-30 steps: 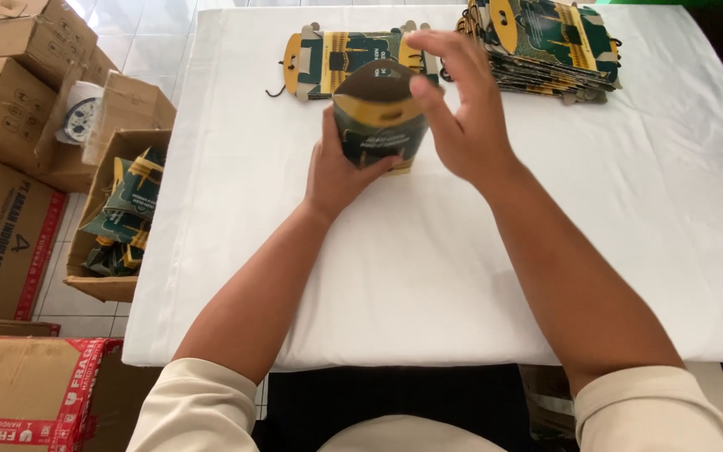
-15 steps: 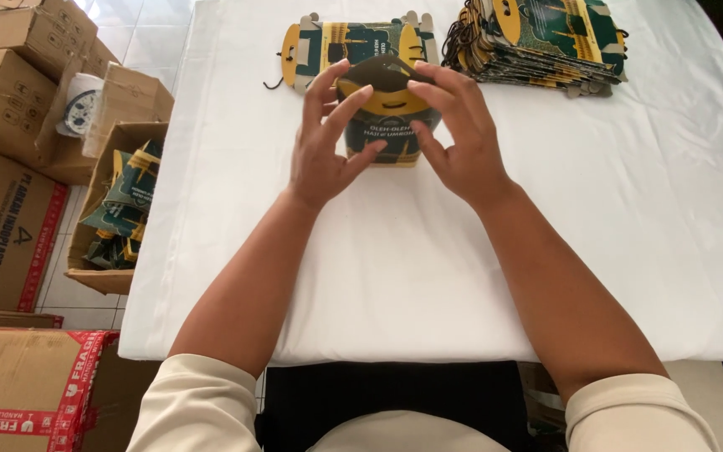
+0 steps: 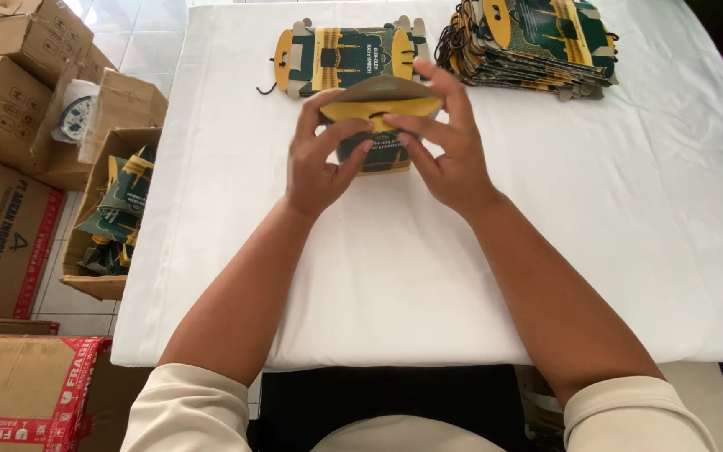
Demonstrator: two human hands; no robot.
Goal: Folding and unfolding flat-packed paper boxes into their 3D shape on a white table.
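Observation:
A small green and yellow cardboard box is between both hands above the white-clothed table. My left hand grips its left side, thumb pressing a yellow curved flap. Gripping the right side, my right hand has its fingers on the top flap. Just behind lies one flat unfolded box blank. A stack of flat blanks sits at the far right of the table.
An open carton left of the table holds several folded boxes. More brown cartons stand at the far left, and a red-taped carton sits on the floor near me. A tape roll rests on one carton.
Both hands have closed in on the box and turned it; the yellow top flaps are now being pressed down, and my right hand has moved from above it to its side.

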